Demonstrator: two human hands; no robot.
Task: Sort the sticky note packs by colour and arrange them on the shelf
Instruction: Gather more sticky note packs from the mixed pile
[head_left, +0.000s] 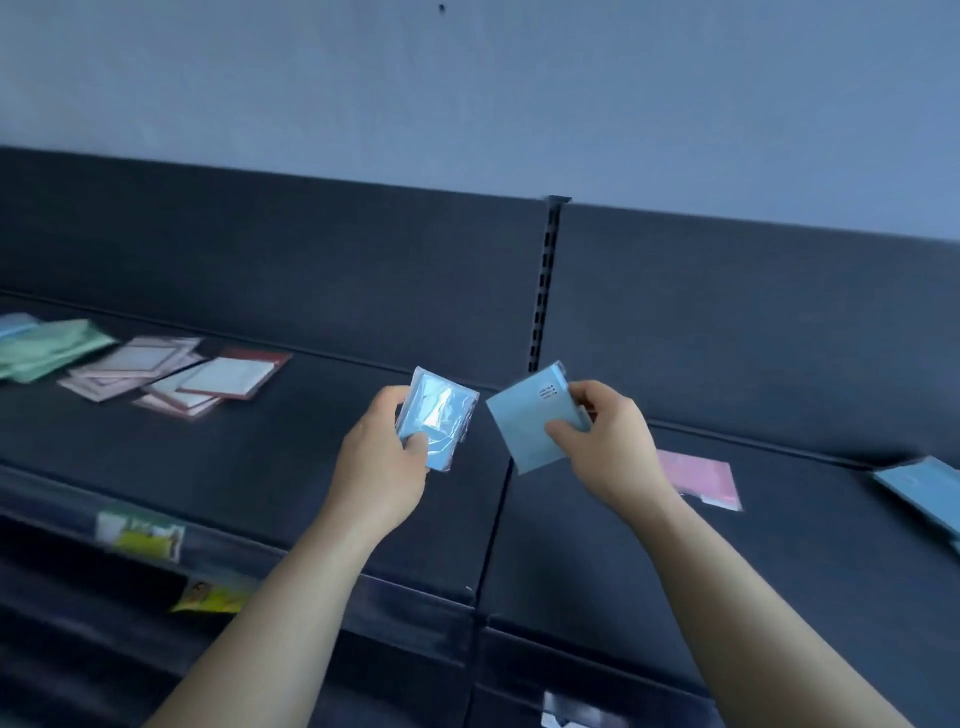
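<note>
I hold two blue sticky note packs above the dark shelf (260, 457). My left hand (382, 467) grips a plastic-wrapped blue pack (441, 415) by its lower left corner. My right hand (608, 441) pinches another blue pack (524, 421) at its right edge, tilted. On the shelf at the left lie green packs (52, 353), with a blue pack (15, 325) behind them, and several pink and red-edged packs (171, 376) spread loosely. A pink pack (698, 478) lies to the right of my right hand. More blue packs (924, 491) rest at the far right.
A slotted upright (545, 280) divides the dark back panel. The shelf's front rail carries a price label (140, 532); a yellow-green label (213, 597) shows on the level below. A grey-blue wall rises above the shelving.
</note>
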